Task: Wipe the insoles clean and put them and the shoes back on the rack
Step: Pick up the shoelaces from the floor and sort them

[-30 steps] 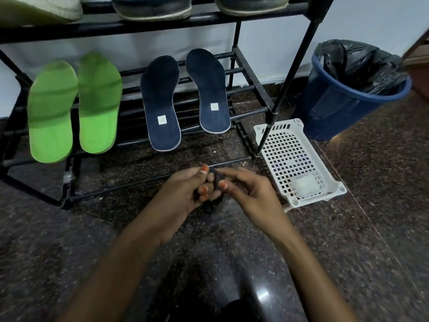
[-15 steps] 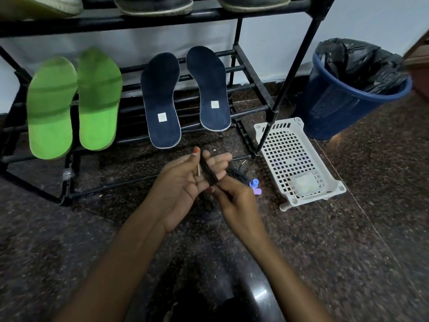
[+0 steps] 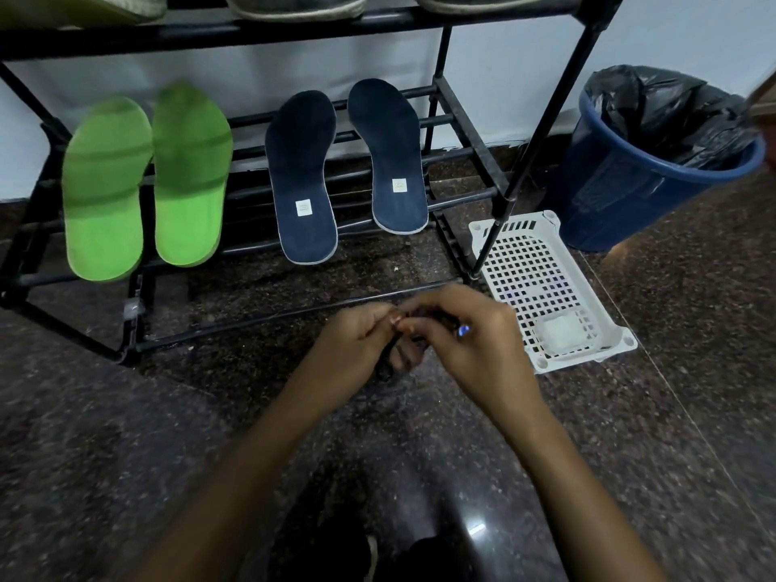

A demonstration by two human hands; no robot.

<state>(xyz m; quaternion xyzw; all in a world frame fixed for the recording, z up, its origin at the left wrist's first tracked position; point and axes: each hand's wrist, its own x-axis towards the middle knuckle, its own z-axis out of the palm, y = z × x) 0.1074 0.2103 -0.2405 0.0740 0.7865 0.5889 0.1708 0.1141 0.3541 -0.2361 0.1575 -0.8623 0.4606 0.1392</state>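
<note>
Your two green insoles (image 3: 105, 191) and two navy insoles (image 3: 302, 178) lean side by side on the lower bars of the black rack (image 3: 294, 33), heels toward you, each navy one bearing a small white label. Shoes (image 3: 294, 4) sit on the shelf above, only their soles in view. In front of the rack, over the dark speckled floor (image 3: 126, 434), your left hand (image 3: 357, 346) and right hand (image 3: 474, 342) meet fingertip to fingertip, fingers curled, both pinching a small dark item (image 3: 436, 320) with a blue bit at its right end; what it is cannot be told. Just right of your right hand lies a white perforated basket (image 3: 588, 358) holding a pale pad (image 3: 560, 331), and beyond it stands a blue bin (image 3: 621, 199) with a black liner (image 3: 663, 111).
</note>
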